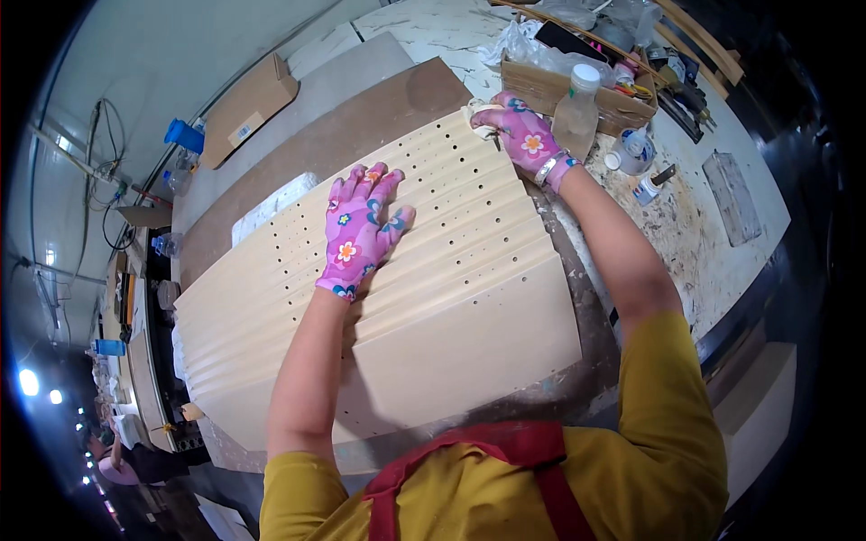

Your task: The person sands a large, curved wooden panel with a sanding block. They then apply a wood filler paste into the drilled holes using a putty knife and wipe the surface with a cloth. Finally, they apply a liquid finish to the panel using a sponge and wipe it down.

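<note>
Before me lies a stack of pale wooden boards (469, 338), fanned so their edges overlap like steps, with small dark holes along them. My left hand (361, 230), in a pink flowered glove, rests flat on the boards with its fingers spread. At the stack's far right corner, my right hand (525, 135), in a matching glove, is closed on a crumpled whitish cloth (481, 117) that touches the boards' edge. Its fingertips are partly hidden by the cloth and glove. A bracelet (550, 167) circles my right wrist.
Right of the stack stand a white-capped bottle (577, 113), a small tub (631, 151), a glue-like bottle (651, 187) and a grey block (731, 198). A cardboard box (532, 81) of tools sits behind. Another carton (248, 108) is at the far left. A person (131, 460) is at lower left.
</note>
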